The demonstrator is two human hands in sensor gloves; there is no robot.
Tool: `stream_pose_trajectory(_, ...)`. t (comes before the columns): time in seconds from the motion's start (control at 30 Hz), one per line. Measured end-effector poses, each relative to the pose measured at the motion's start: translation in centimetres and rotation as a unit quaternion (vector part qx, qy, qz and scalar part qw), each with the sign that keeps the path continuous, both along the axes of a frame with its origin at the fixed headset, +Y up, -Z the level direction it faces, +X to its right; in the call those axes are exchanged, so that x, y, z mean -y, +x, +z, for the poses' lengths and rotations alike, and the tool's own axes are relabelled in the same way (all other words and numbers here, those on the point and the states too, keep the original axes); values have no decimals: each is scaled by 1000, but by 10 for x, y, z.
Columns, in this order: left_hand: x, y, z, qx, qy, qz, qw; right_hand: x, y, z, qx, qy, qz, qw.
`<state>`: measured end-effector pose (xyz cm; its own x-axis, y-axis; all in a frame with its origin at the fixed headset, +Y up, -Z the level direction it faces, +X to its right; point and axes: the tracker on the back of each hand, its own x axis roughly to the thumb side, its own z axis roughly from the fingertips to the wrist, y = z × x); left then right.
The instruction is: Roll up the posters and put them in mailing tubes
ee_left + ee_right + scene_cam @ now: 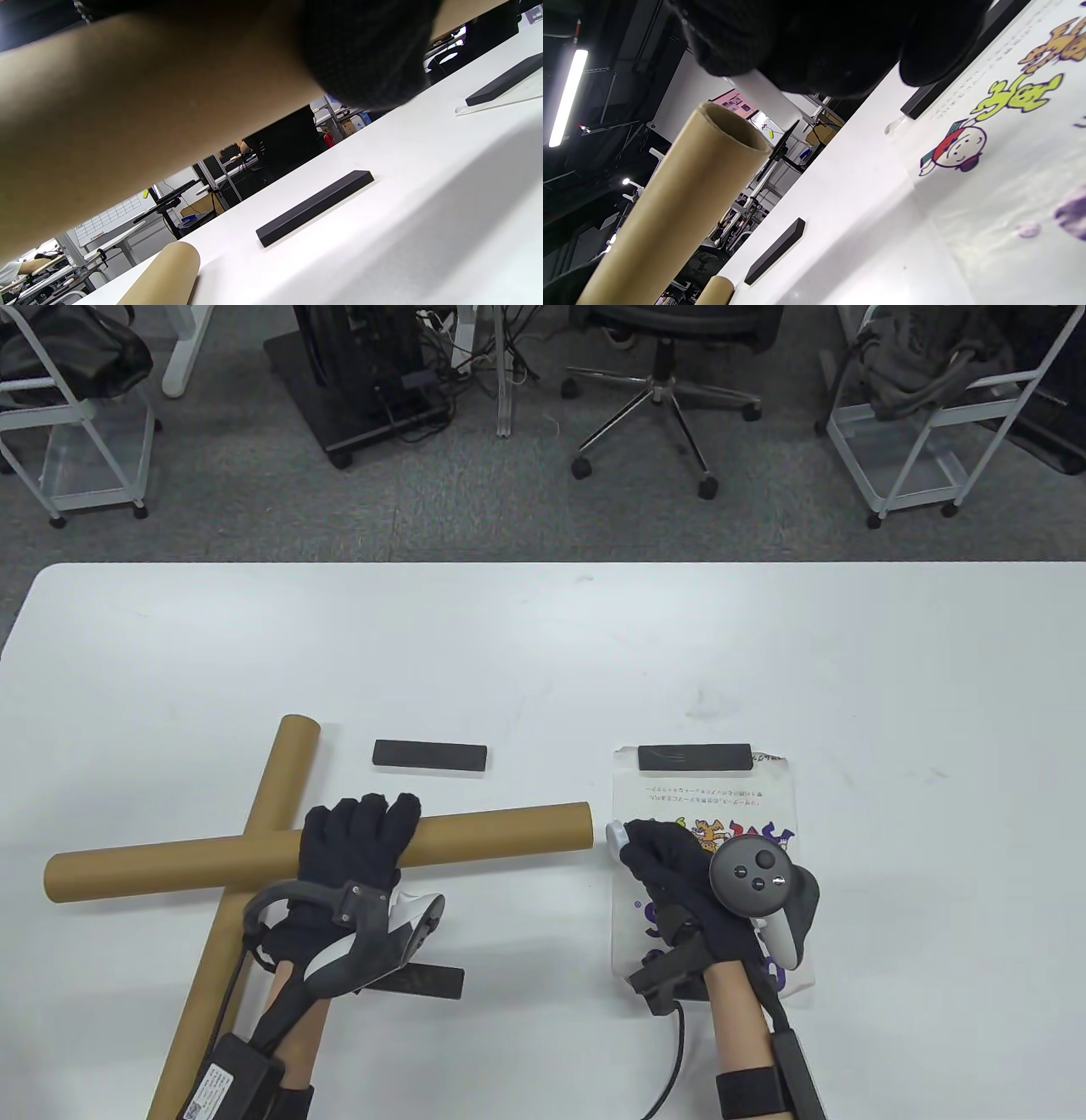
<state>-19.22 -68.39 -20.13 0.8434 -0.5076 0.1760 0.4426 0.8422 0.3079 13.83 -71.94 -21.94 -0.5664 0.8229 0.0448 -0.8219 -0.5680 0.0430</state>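
Two brown mailing tubes lie crossed on the white table [543, 661]. My left hand [365, 836] grips the horizontal tube [492, 831] from above, fingers curled over it. This tube fills the top of the left wrist view [127, 106], and its open right end [734, 127] shows in the right wrist view. My right hand [670, 861] holds a white rolled poster [614, 835] whose end points at that opening; the roll [763, 99] sticks out of the glove. Beneath the hand lies a flat cartoon poster [704, 802], with a black bar [694, 757] on its far edge.
The diagonal tube [280, 780] runs from mid-table to the near left edge, under the horizontal one. A second black bar [430, 755] lies beyond the tubes and a third [424, 980] beside my left wrist. Beyond the far edge stand a chair [670, 381] and carts.
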Motion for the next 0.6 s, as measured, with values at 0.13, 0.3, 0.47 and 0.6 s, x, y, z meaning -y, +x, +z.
stream_pose_trajectory(0.13, 0, 0, 0, -2, -1, 1, 1000, -11, 9, -1, 23, 7, 46, 999)
stream_pose_trajectory(0.3, -1, 0, -1, -4, 0, 2, 1000, -22, 28, 2, 63, 6, 129, 990)
stream_pose_trajectory(0.47, -1, 0, -1, -2, 1, 2, 1000, -29, 51, 7, 90, 4, 235, 968)
stream_pose_trajectory(0.6, -1, -1, -2, -3, 1, 7, 1000, -29, 66, 10, 100, -9, 306, 947)
